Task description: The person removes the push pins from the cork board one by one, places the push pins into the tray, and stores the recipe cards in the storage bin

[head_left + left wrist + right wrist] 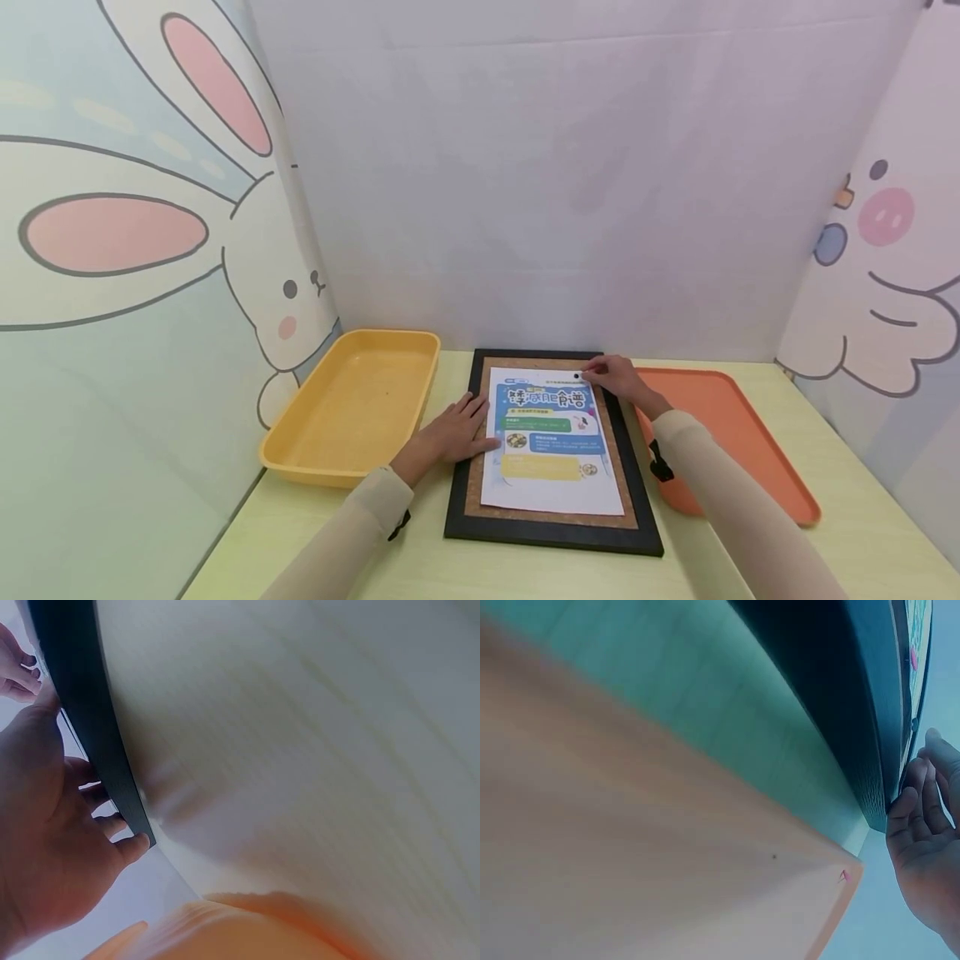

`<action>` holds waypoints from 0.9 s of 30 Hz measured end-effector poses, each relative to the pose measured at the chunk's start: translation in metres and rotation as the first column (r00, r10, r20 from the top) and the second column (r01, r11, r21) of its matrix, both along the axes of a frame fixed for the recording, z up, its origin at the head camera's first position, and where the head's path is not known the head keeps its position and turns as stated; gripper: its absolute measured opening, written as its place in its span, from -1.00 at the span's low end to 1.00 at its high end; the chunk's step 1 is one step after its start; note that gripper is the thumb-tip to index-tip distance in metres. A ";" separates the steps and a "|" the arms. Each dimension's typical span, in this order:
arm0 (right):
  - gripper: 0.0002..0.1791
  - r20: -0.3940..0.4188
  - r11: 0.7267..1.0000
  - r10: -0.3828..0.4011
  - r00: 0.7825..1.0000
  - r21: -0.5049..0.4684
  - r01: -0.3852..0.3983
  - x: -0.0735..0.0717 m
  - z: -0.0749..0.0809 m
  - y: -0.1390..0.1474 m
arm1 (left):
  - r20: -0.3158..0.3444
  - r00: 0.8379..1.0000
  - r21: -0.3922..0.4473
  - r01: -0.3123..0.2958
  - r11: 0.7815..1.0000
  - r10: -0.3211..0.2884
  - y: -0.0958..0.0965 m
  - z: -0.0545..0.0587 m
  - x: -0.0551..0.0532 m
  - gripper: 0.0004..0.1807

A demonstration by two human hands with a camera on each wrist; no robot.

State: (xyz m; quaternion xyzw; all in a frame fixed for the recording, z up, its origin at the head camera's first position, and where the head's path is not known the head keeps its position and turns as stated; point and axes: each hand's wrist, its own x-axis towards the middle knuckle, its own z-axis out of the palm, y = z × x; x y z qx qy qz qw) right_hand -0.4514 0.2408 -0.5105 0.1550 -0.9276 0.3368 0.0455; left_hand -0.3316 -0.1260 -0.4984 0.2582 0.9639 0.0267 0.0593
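Observation:
A printed paper sheet (551, 492) with blue, green and yellow panels lies on a cork board (517, 515) in a black frame (555, 537). My left hand (457, 429) rests across the frame's left side, fingers spread and thumb over the paper's left edge; its fingertips lie along the frame (124, 780) in the left wrist view. My right hand (618, 375) is at the paper's upper right corner, thumb and fingers bent close together. Right at its fingertips stands a small black pushpin (576, 376). I cannot tell whether anything is between those fingertips.
A deep yellow tray (360, 400) stands left of the board. On the right, partly under my right forearm, lies an orange tray (720, 417). A white curtain-like wall (525, 208) closes off the back, and printed animal panels border both sides of the pale table (285, 533).

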 end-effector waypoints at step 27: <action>-0.69 0.033 0.998 -0.008 0.999 0.057 0.006 -0.010 -0.013 -0.011 | -0.007 1.000 -0.012 -0.010 1.000 0.010 -0.002 -0.004 -0.001 0.02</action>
